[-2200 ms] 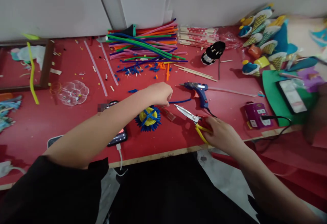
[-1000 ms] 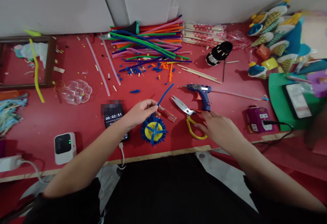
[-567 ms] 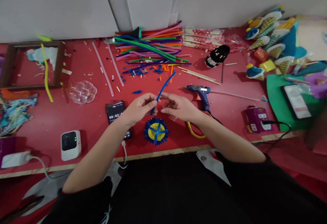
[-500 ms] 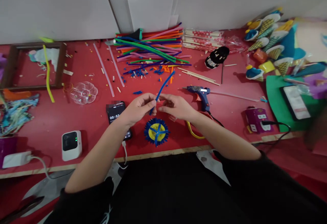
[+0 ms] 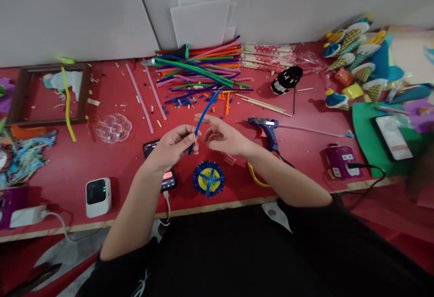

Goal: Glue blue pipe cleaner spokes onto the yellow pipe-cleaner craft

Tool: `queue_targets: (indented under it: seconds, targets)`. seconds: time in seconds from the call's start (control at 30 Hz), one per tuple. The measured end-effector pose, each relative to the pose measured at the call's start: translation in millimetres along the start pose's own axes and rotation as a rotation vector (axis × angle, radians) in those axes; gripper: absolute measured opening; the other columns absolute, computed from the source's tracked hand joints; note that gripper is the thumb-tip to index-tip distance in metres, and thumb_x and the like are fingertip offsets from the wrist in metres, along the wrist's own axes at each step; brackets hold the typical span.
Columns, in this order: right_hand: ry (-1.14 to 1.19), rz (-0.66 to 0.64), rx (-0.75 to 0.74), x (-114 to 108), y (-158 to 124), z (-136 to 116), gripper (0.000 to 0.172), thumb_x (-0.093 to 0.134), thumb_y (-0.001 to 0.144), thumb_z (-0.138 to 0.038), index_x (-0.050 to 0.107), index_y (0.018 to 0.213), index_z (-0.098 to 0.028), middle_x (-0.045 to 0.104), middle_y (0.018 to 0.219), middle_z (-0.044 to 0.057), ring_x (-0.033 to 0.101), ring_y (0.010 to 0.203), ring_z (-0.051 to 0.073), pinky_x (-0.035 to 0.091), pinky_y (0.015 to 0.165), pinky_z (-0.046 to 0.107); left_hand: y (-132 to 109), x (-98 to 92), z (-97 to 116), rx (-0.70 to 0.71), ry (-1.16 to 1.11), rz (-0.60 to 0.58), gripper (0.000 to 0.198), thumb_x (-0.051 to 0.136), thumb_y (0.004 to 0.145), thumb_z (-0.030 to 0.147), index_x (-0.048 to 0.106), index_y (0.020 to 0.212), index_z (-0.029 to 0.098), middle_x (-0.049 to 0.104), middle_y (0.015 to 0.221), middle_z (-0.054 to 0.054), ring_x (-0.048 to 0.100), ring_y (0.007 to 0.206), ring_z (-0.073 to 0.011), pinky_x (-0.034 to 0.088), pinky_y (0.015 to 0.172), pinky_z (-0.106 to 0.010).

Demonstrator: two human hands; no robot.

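A blue pipe cleaner (image 5: 207, 110) is pinched near its lower end between the thumb and fingers of my left hand (image 5: 174, 147), its upper part bowing toward the back of the table. My right hand (image 5: 226, 137) is just to the right with its fingers apart, the index fingertip reaching behind the pipe cleaner; whether it touches is unclear. Below both hands lies a round yellow disc (image 5: 204, 180) with a blue fringed edge and crossed blue strips on top. A phone (image 5: 168, 180) on a white cable sits partly under my left hand and wrist.
Behind my hands are a heap of coloured pipe cleaners (image 5: 200, 68) and blue and orange clippings (image 5: 185, 100). To the right lie a hot glue gun (image 5: 267, 130), wooden sticks (image 5: 264, 104) and a purple power socket (image 5: 343, 161). A clear palette (image 5: 113, 128) and white device (image 5: 98, 197) are left.
My left hand has moved slightly left with the pipe cleaner. My right hand's fingers have spread and shifted up a little. The camera view has tilted slightly.
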State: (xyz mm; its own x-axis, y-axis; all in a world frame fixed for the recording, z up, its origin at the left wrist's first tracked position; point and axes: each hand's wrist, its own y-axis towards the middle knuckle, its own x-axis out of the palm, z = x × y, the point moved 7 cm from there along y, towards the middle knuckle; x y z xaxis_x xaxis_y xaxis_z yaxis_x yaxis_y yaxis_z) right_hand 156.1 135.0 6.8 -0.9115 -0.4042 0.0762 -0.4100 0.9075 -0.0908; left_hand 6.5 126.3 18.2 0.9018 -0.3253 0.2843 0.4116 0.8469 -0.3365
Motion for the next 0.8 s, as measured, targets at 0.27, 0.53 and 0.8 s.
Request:
queue_targets:
  seconds: [0.27,0.53,0.8]
  targets:
    - [0.188,0.102,0.001,-0.2,2.9,2.8,0.021,0.083,0.079,-0.038,0.072,0.083,-0.020,0.068,0.073,-0.003,0.061,0.069,0.012,0.052,0.072,0.029,-4.7,-17.0,0.6,0.103,0.137,0.115,0.032,0.083,0.083,0.041,0.069,0.103,0.021,0.065,0.067,0.005,0.063,0.059,-0.0113,0.050,0.061,-0.025]
    - [0.527,0.229,-0.014,-10.0,1.4,17.9,0.040,0.082,0.081,-0.057,0.057,0.085,-0.027,0.070,0.099,0.001,0.069,0.100,0.018,0.055,0.102,0.038,-11.6,-10.8,-1.4,0.183,0.306,0.199,0.021,0.068,0.091,0.028,0.064,0.110,0.021,0.066,0.075,0.004,0.065,0.063,-0.0123,0.055,0.069,-0.029]
    - [0.345,-0.061,0.048,29.0,0.1,19.9,0.064,0.088,0.076,-0.041,0.058,0.131,-0.030,0.073,0.115,0.003,0.068,0.101,0.019,0.057,0.094,0.037,-7.9,-3.3,-4.1,0.221,0.253,0.157,0.027,0.074,0.086,0.031,0.048,0.089,0.023,0.061,0.078,0.006,0.063,0.057,-0.0091,0.054,0.060,-0.025]
